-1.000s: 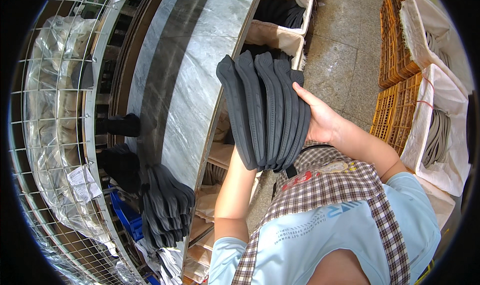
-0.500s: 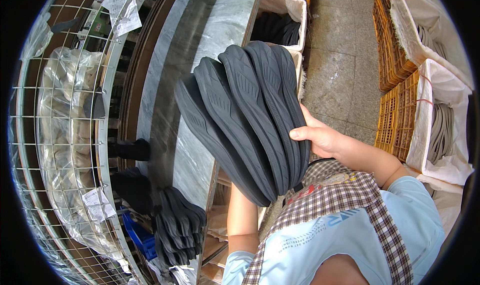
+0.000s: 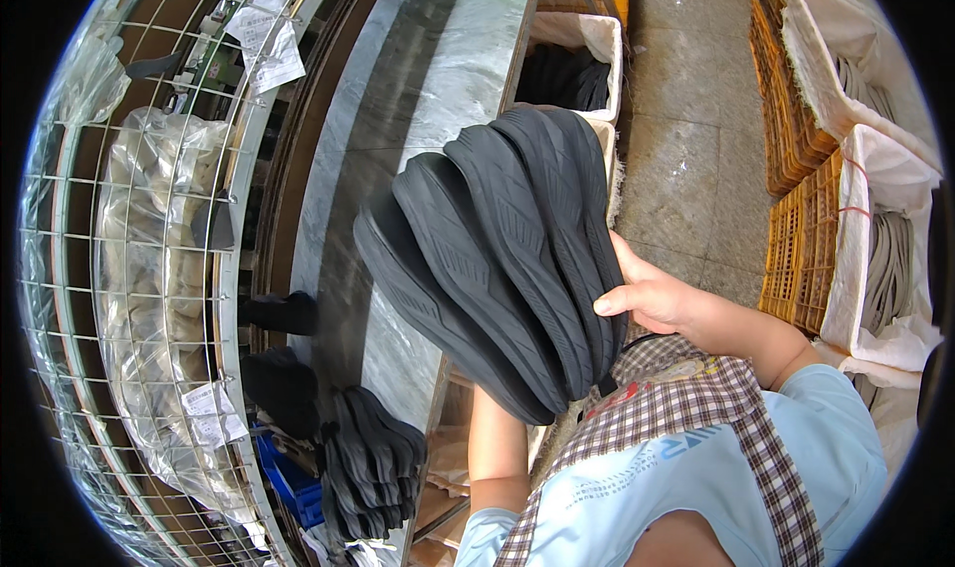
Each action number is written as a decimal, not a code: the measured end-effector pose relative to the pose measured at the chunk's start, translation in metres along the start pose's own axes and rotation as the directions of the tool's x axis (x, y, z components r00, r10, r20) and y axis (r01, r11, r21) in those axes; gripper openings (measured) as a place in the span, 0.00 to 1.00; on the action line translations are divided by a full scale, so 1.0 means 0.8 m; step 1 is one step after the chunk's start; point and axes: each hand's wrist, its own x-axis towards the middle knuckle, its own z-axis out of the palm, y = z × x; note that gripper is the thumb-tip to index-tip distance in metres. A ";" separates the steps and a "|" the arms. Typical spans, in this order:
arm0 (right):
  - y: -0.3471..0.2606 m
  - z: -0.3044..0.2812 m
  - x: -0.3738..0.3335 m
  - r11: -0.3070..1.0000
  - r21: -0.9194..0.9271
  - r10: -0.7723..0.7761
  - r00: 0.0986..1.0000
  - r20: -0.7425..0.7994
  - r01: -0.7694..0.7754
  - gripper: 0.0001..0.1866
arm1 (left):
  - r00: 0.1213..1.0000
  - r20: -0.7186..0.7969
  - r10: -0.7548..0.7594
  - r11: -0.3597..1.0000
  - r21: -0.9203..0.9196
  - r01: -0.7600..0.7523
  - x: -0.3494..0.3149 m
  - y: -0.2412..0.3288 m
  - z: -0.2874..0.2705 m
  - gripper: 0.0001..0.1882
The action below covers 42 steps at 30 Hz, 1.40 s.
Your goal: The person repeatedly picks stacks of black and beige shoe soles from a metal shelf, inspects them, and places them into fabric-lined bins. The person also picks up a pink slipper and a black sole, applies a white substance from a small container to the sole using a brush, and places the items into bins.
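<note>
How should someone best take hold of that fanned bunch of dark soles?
Probably at the lower ends of the fanned soles, coming from the apron side: they gather closely there, while their upper ends splay apart. The right hand grips their right edge.

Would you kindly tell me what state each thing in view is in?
Held dark soles: fanned out, tops spread apart
Right hand: closed on the held soles' right side
Left hand: hidden behind the held soles
Lower-left dark soles: bunched closely together
White-lined bin at top: open, dark pieces inside
Nearer orange crate: lined, open, holding grey pieces
Clear plastic bag: filled
Checked apron: worn
</note>
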 end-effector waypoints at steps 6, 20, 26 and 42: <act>0.003 -0.006 0.003 0.999 -0.037 0.000 1.000 -0.030 -0.001 0.55 | 0.999 -0.016 0.043 0.999 -0.014 -0.043 0.010 0.010 -0.003 0.30; -0.006 -0.048 0.022 0.944 -0.329 0.003 0.998 0.056 0.016 0.55 | 0.991 -0.073 0.115 0.993 -0.012 -0.116 0.014 0.014 -0.020 0.30; -0.003 -0.065 0.027 0.873 -0.484 -0.037 0.998 0.047 0.055 0.55 | 0.988 -0.113 0.109 0.994 0.008 -0.109 0.004 0.005 -0.030 0.30; 0.035 -0.111 0.038 0.570 -0.797 -0.156 0.979 0.133 0.199 0.45 | 0.962 -0.037 -0.271 0.956 -0.127 0.264 -0.065 -0.064 -0.031 0.26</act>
